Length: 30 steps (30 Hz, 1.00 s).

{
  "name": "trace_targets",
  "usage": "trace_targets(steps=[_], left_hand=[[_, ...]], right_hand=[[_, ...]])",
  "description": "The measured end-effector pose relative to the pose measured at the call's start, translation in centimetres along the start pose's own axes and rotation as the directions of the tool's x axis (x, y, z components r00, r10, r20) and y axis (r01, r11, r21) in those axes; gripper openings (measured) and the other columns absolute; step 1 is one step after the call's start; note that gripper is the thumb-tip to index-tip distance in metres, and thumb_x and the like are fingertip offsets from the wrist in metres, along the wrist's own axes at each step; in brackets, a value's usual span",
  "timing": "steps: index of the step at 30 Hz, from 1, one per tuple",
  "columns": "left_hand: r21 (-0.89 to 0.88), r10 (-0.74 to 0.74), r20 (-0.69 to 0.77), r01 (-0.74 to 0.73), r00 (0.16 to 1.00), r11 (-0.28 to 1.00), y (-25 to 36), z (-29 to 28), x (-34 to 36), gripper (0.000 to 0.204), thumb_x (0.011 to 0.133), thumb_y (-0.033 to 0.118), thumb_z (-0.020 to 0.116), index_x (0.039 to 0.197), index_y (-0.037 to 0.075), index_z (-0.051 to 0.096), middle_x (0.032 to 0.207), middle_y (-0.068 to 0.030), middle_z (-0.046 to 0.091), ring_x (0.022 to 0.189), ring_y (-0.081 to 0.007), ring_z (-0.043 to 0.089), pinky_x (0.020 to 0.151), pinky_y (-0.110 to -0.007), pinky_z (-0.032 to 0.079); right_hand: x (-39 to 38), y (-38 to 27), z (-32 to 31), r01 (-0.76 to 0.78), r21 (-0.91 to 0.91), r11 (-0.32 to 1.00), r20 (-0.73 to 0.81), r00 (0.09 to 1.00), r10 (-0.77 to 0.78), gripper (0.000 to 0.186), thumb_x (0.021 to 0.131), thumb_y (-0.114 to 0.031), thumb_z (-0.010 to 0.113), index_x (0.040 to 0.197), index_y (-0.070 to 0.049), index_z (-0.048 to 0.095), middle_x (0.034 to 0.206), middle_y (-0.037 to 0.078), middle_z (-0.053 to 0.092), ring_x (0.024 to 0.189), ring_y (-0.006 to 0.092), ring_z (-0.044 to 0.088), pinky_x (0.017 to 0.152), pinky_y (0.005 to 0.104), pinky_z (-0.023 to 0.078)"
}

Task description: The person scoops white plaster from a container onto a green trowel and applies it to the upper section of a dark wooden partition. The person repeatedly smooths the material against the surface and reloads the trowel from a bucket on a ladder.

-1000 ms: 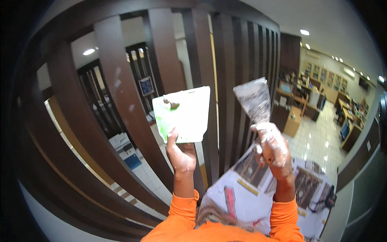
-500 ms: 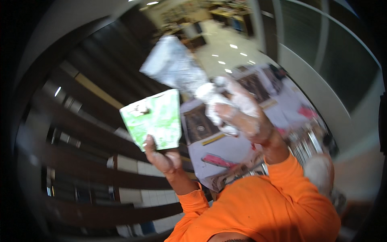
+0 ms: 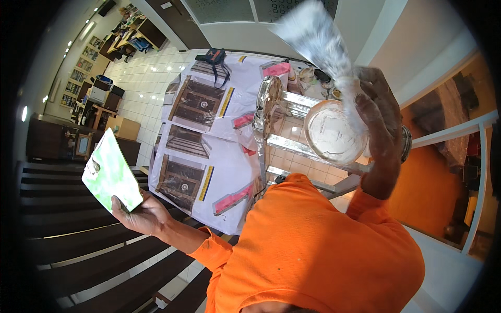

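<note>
My left hand (image 3: 146, 216) grips a flat green board (image 3: 116, 180) with a lump of pale paste (image 3: 92, 168) on it, out at the left. My right hand (image 3: 378, 117), coated with white residue, is closed on the handle of a broad putty knife (image 3: 310, 31), its smeared blade pointing up and slightly blurred. Just beneath it a round tub of white compound (image 3: 331, 133) rests on a shiny metal ladder (image 3: 289, 148). Part of the tub is behind the knife and hand.
A printed white sheet (image 3: 224, 146) covers a surface in the middle, with a black bag (image 3: 211, 60) on it. A dark slatted partition (image 3: 78, 227) runs along the lower left. A glass-panelled partition (image 3: 438, 177) is at the right, office desks (image 3: 148, 31) beyond.
The view has swung round and down, bringing the tub and ladder into sight. My right hand has moved over the tub, the board out to the left; both are still held.
</note>
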<state>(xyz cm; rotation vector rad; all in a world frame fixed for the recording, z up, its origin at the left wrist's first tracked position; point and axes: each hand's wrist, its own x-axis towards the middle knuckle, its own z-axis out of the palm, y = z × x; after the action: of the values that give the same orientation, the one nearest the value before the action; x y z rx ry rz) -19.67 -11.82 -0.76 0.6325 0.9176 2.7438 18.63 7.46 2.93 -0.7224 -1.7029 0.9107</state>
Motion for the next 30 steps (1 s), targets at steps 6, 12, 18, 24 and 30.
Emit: trace_targets(steps=[6, 12, 18, 24, 30], left_hand=[[-0.091, -0.065, 0.113, 0.075, 0.992, 0.993, 0.2, -0.6, 0.8, 0.048, 0.096, 0.008, 0.057, 0.138, -0.010, 0.043, 0.123, -0.0209, 0.064, 0.098, -0.0268, 0.070, 0.081, -0.035, 0.061], [-0.081, -0.114, 0.051, 0.118, 0.992, 0.990, -0.7, -0.3, 1.6, 0.049, 0.096, 0.009, 0.058, 0.138, -0.011, 0.043, 0.125, -0.0214, 0.063, 0.098, -0.0248, 0.069, 0.079, -0.034, 0.060], [0.006, -0.145, 0.050, 0.145, 0.988, 0.989, -0.2, -0.8, 1.8, 0.048, 0.097, 0.014, 0.060, 0.136, -0.010, 0.044, 0.125, -0.0210, 0.063, 0.101, -0.0253, 0.069, 0.077, -0.034, 0.059], [0.086, -0.166, -0.193, 0.185, 0.967, 0.979, 2.7, 0.7, -2.7, 0.043, 0.096, 0.012, 0.061, 0.133, -0.006, 0.051, 0.124, -0.0174, 0.061, 0.112, -0.0238, 0.062, 0.097, -0.037, 0.053], [-0.062, -0.354, -0.073, 0.350, 0.932, 0.935, 3.3, 4.1, -3.6, 0.053, 0.095, 0.005, 0.059, 0.143, -0.002, 0.039, 0.131, -0.0136, 0.056, 0.120, -0.0254, 0.058, 0.105, -0.042, 0.049]], right_hand=[[-6.9, 0.6, -5.0, -0.345, -0.775, 0.529, 0.071, 0.785, 0.616, 0.049, 0.099, -0.027, 0.057, 0.137, 0.001, 0.045, 0.122, 0.026, 0.063, 0.116, 0.0393, 0.061, 0.099, 0.0424, 0.046], [-10.1, 2.9, -3.4, -0.162, -0.921, 0.354, 0.080, 0.811, 0.580, 0.056, 0.087, -0.021, 0.070, 0.135, -0.002, 0.047, 0.126, 0.023, 0.060, 0.118, 0.0406, 0.056, 0.100, 0.0478, 0.044], [-9.5, 2.0, -2.5, -0.190, -0.899, 0.395, 0.085, 0.809, 0.582, 0.048, 0.081, -0.017, 0.073, 0.121, 0.000, 0.053, 0.106, 0.021, 0.062, 0.101, 0.0389, 0.061, 0.090, 0.0459, 0.049], [-3.7, -2.6, 4.8, -0.245, -0.193, 0.950, 0.314, 0.902, 0.296, 0.067, 0.077, -0.030, 0.082, 0.127, 0.002, 0.052, 0.103, 0.014, 0.061, 0.091, 0.0276, 0.058, 0.084, 0.0368, 0.048], [-2.2, -6.5, 21.5, -0.425, 0.701, 0.573, 0.574, 0.813, -0.099, 0.096, 0.077, -0.037, 0.085, 0.147, 0.003, 0.032, 0.112, 0.008, 0.056, 0.079, 0.0106, 0.054, 0.067, 0.0202, 0.046]])
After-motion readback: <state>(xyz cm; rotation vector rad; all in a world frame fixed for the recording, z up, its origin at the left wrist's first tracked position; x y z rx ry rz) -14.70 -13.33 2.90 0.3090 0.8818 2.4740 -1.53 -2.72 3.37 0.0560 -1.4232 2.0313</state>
